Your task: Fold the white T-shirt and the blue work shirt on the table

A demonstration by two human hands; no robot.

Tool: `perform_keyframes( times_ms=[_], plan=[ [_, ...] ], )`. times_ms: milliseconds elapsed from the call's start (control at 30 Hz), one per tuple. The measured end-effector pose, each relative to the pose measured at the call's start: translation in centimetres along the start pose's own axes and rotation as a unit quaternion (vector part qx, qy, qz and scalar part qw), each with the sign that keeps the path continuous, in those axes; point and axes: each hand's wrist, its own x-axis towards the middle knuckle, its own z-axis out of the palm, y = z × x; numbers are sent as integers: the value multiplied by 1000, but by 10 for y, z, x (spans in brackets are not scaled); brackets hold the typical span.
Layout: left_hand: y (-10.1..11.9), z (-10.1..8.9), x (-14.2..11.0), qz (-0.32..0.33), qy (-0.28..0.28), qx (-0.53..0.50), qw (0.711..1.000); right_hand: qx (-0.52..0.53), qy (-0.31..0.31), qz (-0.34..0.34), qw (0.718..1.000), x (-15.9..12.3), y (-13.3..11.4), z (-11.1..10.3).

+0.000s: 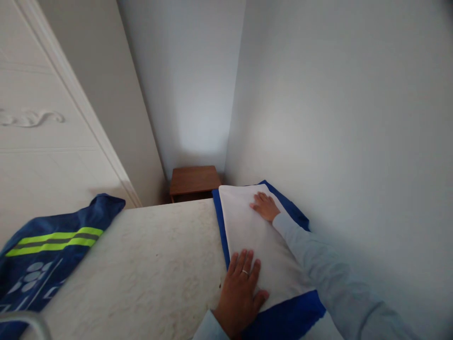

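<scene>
A white pillow (258, 245) lies on a blue cloth (286, 316) at the right side of a bare off-white mattress (148, 264), against the wall. My left hand (240, 293) rests flat on the pillow's near left edge, fingers stretched out, a ring on one finger. My right hand (264, 206) lies flat on the pillow's far end, fingers spread, with my light blue sleeve (318, 264) running across the pillow's right side. Neither hand holds anything.
A dark blue cloth with yellow-green stripes (49, 250) lies on the mattress's left corner. A small brown wooden nightstand (194, 182) stands in the corner beyond the mattress. A white wardrobe (42, 141) rises at the left. A metal rail (24, 321) shows at bottom left.
</scene>
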Motion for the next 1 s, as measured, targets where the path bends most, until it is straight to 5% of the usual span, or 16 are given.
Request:
perform_keyframes(
  times_ms=[200, 467, 567, 667, 800, 1000],
  plan=[
    [-5, 14, -6, 20, 49, 23, 998, -13, -1, 12, 1000, 9, 22, 33],
    [-5, 37, -2, 20, 138, 17, 990, -30, 5, 0, 1000, 8, 27, 39],
    [-4, 45, 1, 17, 184, 38, 982, -18, 57, -26, 998, 17, 5, 25],
    [-4, 51, 2, 21, 200, 63, 978, 19, 130, -123, 984, 37, -37, 12],
    [-2, 61, 2, 23, 190, 75, 979, 30, 88, -165, 982, 60, -89, 17],
    [10, 84, 18, -9, 243, 115, 963, 18, 88, -178, 980, 64, -92, 50]
  ],
)
